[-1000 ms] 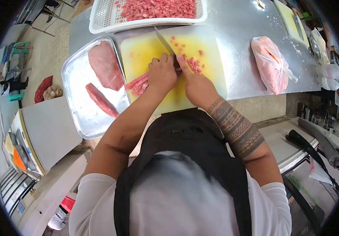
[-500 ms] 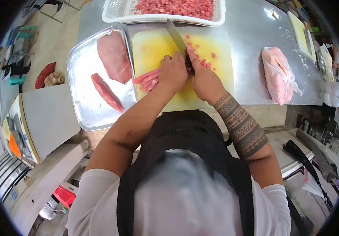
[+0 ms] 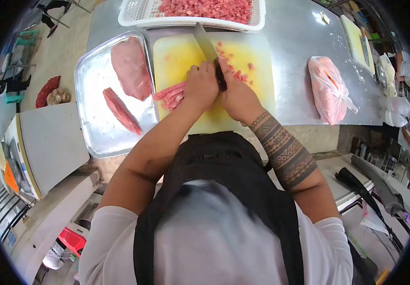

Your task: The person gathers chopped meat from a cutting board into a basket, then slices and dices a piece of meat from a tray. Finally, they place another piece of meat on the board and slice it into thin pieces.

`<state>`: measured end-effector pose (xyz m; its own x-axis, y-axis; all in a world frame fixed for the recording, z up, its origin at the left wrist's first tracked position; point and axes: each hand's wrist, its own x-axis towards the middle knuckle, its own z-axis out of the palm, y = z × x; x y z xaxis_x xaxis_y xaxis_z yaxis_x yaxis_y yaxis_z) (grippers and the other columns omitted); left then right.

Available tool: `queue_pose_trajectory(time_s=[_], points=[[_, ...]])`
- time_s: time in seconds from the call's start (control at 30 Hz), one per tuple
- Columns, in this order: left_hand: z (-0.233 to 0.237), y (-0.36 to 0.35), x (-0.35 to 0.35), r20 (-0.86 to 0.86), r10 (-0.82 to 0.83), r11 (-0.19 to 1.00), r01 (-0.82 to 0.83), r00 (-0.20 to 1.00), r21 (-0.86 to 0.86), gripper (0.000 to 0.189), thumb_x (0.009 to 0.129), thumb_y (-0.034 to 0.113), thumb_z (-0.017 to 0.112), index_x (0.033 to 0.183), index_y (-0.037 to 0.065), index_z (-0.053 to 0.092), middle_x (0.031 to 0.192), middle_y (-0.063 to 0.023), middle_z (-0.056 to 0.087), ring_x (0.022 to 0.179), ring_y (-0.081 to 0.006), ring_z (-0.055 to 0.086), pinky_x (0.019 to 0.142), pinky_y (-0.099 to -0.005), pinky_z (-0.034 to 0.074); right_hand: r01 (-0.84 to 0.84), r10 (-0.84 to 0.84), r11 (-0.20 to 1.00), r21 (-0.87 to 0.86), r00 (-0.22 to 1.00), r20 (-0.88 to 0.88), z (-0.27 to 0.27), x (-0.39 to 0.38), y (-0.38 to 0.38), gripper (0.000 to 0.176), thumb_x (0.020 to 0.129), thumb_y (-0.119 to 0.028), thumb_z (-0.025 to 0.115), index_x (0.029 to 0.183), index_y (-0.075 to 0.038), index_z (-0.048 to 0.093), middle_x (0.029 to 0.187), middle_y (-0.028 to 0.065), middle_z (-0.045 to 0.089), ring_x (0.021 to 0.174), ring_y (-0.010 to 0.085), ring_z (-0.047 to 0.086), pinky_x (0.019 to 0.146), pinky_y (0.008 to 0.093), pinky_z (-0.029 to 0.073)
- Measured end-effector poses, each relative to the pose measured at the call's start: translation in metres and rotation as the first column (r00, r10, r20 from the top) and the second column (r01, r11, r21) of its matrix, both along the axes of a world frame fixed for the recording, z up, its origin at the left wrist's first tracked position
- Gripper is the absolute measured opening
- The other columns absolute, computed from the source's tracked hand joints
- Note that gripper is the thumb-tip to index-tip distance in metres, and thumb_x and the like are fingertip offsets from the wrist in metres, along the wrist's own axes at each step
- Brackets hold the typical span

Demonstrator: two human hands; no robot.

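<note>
Meat strips, pink and bunched, pinned flat under curled left hand near centre of yellow cutting board, upper middle of frame. Right hand wrapped tight around dark handle of knife, blade angled toward upper left, edge just beside left knuckles. Diced cubes scattered on board to right of blade. Steel tray with two raw slabs just beside board's left edge; white basket of more dice at top; pink bag well apart at right on steel bench. Likely hazard: a nicked left fingertip, with blade so near curled fingers and slick meat apt to slide under pressure. Also possible: loose cubes knocked off board onto bench by a wide stroke.
</note>
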<state>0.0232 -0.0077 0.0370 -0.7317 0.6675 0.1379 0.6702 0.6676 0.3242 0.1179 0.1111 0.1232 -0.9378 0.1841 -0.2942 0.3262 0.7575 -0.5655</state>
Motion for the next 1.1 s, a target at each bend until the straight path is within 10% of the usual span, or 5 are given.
queue_pose_trajectory(time_s=[0.47, 0.67, 0.97, 1.1], points=[[0.024, -0.018, 0.0, 0.046, -0.022, 0.998, 0.025, 0.999, -0.065, 0.039, 0.085, 0.023, 0.073, 0.12, 0.008, 0.065, 0.112, -0.011, 0.065, 0.098, -0.0353, 0.063, 0.084, -0.0513, 0.052, -0.041, 0.013, 0.993, 0.114, 0.97, 0.241, 0.082, 0.071, -0.004, 0.095, 0.089, -0.001, 0.055, 0.171, -0.02, 0.012, 0.087, 0.0271, 0.072, 0.081, 0.0454, 0.071, 0.077, 0.0548, 0.056], [0.014, -0.021, -0.001, 0.019, -0.02, 0.998, 0.021, 1.0, -0.061, 0.047, 0.085, 0.033, 0.076, 0.123, 0.009, 0.064, 0.11, -0.0096, 0.066, 0.094, -0.0339, 0.064, 0.079, -0.05, 0.052, -0.024, 0.024, 0.999, 0.024, 1.0, -0.009, -0.002, 0.012, -0.01, 0.094, 0.089, -0.002, 0.054, 0.171, -0.019, 0.012, 0.092, 0.0284, 0.073, 0.085, 0.0465, 0.072, 0.079, 0.0561, 0.056], [0.006, -0.021, -0.002, -0.064, -0.024, 0.999, 0.026, 0.998, 0.029, 0.035, 0.087, 0.027, 0.068, 0.115, 0.006, 0.063, 0.107, -0.0116, 0.067, 0.09, -0.0347, 0.063, 0.078, -0.0495, 0.052, -0.069, 0.06, 0.995, 0.068, 0.99, 0.124, 0.078, 0.044, -0.01, 0.09, 0.09, -0.002, 0.052, 0.171, -0.018, 0.014, 0.1, 0.0281, 0.074, 0.088, 0.0483, 0.072, 0.081, 0.0576, 0.056], [0.005, -0.022, -0.003, -0.048, -0.028, 1.0, 0.028, 0.998, 0.014, 0.026, 0.09, 0.019, 0.062, 0.111, 0.005, 0.063, 0.107, -0.0129, 0.067, 0.092, -0.0362, 0.063, 0.08, -0.0499, 0.052, -0.02, 0.02, 1.0, 0.004, 0.998, 0.059, 0.017, 0.022, -0.016, 0.09, 0.09, -0.003, 0.052, 0.171, -0.018, 0.015, 0.097, 0.0299, 0.073, 0.087, 0.0484, 0.072, 0.081, 0.0587, 0.055]])
